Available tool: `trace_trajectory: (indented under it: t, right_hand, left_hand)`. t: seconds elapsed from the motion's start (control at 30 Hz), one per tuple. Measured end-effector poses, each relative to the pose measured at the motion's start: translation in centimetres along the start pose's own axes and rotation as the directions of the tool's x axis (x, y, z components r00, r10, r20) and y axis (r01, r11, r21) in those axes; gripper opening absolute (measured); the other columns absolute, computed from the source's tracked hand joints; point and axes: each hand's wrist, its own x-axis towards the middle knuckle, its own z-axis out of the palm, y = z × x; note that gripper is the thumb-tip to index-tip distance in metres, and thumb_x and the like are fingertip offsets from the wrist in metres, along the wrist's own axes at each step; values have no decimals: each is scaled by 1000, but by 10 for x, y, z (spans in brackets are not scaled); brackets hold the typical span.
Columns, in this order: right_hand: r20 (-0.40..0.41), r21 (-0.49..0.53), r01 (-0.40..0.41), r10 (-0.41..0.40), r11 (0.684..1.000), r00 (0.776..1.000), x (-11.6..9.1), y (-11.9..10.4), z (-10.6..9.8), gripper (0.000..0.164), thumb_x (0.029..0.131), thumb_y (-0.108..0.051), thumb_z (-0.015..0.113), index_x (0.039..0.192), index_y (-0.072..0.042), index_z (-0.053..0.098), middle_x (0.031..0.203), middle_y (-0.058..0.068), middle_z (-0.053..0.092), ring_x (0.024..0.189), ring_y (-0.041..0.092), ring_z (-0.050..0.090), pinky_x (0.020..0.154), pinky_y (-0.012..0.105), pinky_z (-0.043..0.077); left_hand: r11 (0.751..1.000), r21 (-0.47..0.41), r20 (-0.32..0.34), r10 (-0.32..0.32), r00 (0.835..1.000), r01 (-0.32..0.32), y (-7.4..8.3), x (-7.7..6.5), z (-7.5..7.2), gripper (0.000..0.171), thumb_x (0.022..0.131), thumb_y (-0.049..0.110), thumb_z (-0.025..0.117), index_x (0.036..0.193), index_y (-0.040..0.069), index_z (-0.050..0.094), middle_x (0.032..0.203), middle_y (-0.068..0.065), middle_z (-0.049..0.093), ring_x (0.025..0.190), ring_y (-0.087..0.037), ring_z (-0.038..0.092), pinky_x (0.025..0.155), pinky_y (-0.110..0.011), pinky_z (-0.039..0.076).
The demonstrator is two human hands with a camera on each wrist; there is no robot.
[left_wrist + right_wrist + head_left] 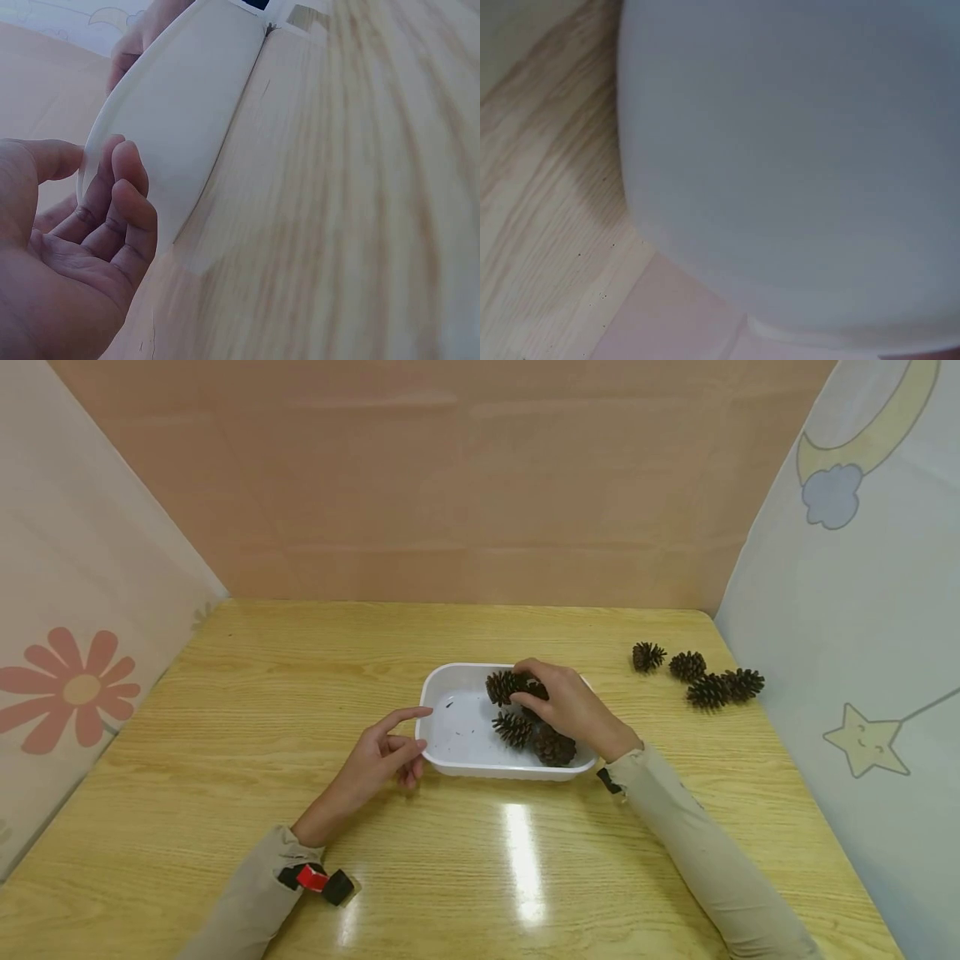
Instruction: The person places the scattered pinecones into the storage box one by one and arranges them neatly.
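Pinecones [512, 729] in a white tray [461, 739]

Scaly, brown and rough, they crowd the three-o'clock half of the smooth, round-cornered tray, which stands on a glossy, wood-grained surface [457, 860]. The left hand [381, 753] grips the tray's end at nine o'clock; the right hand [567, 700] grasps a pinecone [534, 687] inside, towards one o'clock. Four loose pinecones [687, 667] lie well apart, between two and three o'clock.

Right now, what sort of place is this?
Probably a screened-off tabletop: a wood-grain table, a plain brownish backdrop and a pale side sheet showing a moon and star.
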Motion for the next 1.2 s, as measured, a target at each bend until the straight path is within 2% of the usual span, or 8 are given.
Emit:
trace_trajectory:
  t: [0.13, 0.37, 0.57, 0.77, 1.0, 1.1, 1.2]
  right_hand:
    - [8, -18, -9, 9, 1000, 1000, 0, 0, 1, 38, 95, -23, 69, 128, -6, 60, 123, 11, 68, 110, 28, 66, 96, 43, 53]
    - [36, -117, 3, 1, 993, 999, 1, 1, 3, 36, 94, -24, 72, 123, -6, 62, 116, 11, 71, 104, 30, 68, 91, 45, 54]
    - [93, -66, -60, 66, 996, 993, 1, 2, -2, 37, 95, -23, 71, 126, -5, 61, 122, 12, 68, 111, 30, 65, 98, 45, 50]
    - [119, -77, -65, 74, 995, 990, -1, 2, -7, 41, 95, -21, 70, 130, -3, 61, 125, 13, 67, 114, 32, 63, 101, 47, 48]
    - [98, -104, -88, 98, 991, 990, -18, 4, -16, 45, 95, -18, 70, 134, -1, 58, 131, 16, 62, 123, 36, 56, 105, 51, 44]
    - [54, -118, -93, 100, 989, 994, -26, 3, -23, 43, 95, -13, 70, 134, 0, 57, 132, 17, 61, 124, 37, 55, 104, 52, 45]
    - [-6, -131, -60, 60, 990, 998, -31, 1, -32, 41, 93, -8, 71, 131, 0, 58, 130, 18, 61, 121, 38, 56, 100, 52, 48]
  left_hand:
    - [1000, 3, -1, 5, 1000, -5, 1, -1, -1, 50, 102, 11, 57, 147, -1, 39, 67, -9, 65, 53, -16, 59, 47, -32, 52]
    - [1000, 17, -7, 15, 1000, -15, 3, -2, -2, 49, 102, 11, 57, 147, -1, 39, 67, -9, 65, 53, -16, 59, 47, -32, 52]
    - [1000, 17, -7, 14, 1000, -14, 6, -3, -3, 49, 102, 10, 57, 147, -2, 39, 67, -11, 65, 53, -16, 60, 47, -32, 52]
    - [999, 15, -1, 28, 1000, -28, 5, -1, -1, 49, 102, 9, 56, 147, -2, 39, 67, -11, 65, 53, -17, 60, 48, -31, 52]
    - [1000, 1, 16, 20, 1000, -20, -1, 0, 2, 48, 102, 8, 56, 146, -3, 39, 68, -18, 63, 53, -18, 59, 48, -30, 52]
    - [1000, 10, 13, 15, 1000, -15, -1, -1, 1, 48, 102, 9, 56, 146, -2, 40, 68, -18, 63, 53, -19, 59, 48, -30, 51]
    - [1000, 14, 9, 21, 1000, -21, 0, -1, -1, 49, 102, 10, 57, 146, -2, 40, 67, -16, 64, 52, -20, 59, 47, -31, 51]
